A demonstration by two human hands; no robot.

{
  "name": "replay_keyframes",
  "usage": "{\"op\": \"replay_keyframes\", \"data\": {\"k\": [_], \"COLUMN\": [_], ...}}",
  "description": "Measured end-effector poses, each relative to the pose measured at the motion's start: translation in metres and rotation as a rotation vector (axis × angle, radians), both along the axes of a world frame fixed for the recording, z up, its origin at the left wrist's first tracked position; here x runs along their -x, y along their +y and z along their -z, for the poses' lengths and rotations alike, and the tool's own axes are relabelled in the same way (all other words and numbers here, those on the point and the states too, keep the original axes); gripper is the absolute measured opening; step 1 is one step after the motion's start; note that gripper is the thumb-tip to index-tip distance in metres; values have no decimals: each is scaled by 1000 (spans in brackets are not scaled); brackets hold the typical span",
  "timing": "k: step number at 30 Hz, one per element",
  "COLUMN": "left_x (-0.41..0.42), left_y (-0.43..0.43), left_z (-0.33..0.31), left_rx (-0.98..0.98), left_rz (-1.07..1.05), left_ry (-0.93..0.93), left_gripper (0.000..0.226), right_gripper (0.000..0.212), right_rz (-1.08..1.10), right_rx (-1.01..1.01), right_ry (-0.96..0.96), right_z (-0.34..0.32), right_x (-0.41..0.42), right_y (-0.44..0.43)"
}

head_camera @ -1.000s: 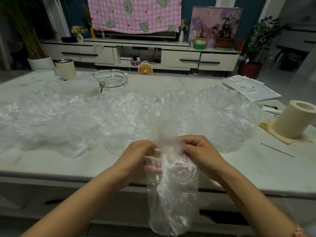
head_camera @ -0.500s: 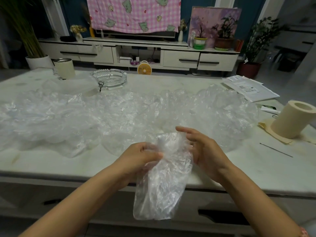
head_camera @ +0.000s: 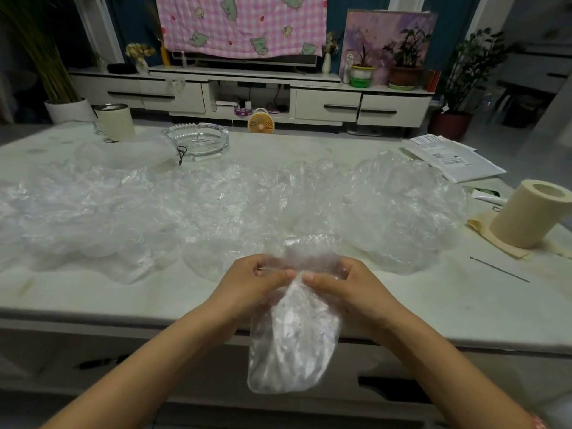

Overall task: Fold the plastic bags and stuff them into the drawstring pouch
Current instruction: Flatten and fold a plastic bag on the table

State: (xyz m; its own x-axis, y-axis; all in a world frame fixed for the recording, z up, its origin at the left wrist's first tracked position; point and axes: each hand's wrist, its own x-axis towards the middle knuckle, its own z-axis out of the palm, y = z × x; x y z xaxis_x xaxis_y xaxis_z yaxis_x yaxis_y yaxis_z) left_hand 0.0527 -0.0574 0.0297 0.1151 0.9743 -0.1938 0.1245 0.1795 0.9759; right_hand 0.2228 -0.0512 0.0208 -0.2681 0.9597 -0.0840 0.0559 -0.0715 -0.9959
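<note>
Head view: a person stands at a pale table [head_camera: 464,305], holding one clear bag [head_camera: 294,342] just over its near edge. The left hand [head_camera: 257,283] and the right hand [head_camera: 353,289] both pinch the bag's upper part. The thumbs nearly meet at the middle, and the fingers curl behind the film. The rest of the bag hangs crumpled below the tabletop. The step in hand looks like the first fold. It would go better if the bag were laid flat on the bare strip of table in front, the air pressed out and the edges lined up before creasing, since thin film springs open and slips. Beyond the hands, a loose heap of bags [head_camera: 216,205] runs almost the width of the table, so most of the task seems to lie ahead. What appears to be the pouch [head_camera: 130,153] lies far left behind the heap, its dark cord [head_camera: 181,153] just beside a glass ashtray [head_camera: 198,139]. The pouch looks slack, and whether it holds anything cannot be told. The ashtray shows nothing inside. A lidded tin [head_camera: 116,120] hides its contents. A paper roll [head_camera: 526,212] stands at the right.
</note>
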Motion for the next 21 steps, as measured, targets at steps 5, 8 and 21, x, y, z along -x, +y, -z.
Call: {"op": "replay_keyframes", "data": {"k": [5, 8, 21], "left_x": [0, 0, 5], "left_y": [2, 1, -3], "left_z": [0, -6, 0], "left_rx": [95, 283, 124], "left_rz": [37, 37, 57], "left_ry": [-4, -354, 0], "left_gripper": [22, 38, 17], "right_gripper": [22, 41, 32], "right_rz": [52, 6, 8], "right_rx": [-43, -85, 103], "right_ry": [-18, -9, 154], "right_z": [-2, -4, -6], "right_x": [-1, -5, -13], "right_y": [2, 2, 7]}}
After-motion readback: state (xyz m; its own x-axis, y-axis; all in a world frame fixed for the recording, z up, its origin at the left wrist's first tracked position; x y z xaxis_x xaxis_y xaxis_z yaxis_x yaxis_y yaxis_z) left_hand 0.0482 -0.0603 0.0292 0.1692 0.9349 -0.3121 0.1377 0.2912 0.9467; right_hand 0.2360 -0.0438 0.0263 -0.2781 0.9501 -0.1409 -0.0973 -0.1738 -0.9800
